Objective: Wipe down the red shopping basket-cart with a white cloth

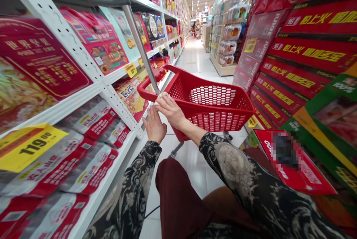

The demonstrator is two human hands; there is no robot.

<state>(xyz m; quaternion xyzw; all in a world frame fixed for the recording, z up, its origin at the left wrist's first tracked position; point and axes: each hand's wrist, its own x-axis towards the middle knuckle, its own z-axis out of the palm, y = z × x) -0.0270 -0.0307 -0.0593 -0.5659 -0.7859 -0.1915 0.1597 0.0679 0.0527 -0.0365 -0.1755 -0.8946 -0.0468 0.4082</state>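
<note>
A single head-worn camera looks forward and steeply down from low in a shop aisle, so the wearer's own sleeves and knees fill the bottom of the view. It sits close above the left hand and right hand, whose fingers meet at the near rim of the red cart. Beyond the fingers the floor runs far ahead, with shelves pressing in left of them and stacked cartons right.
</note>
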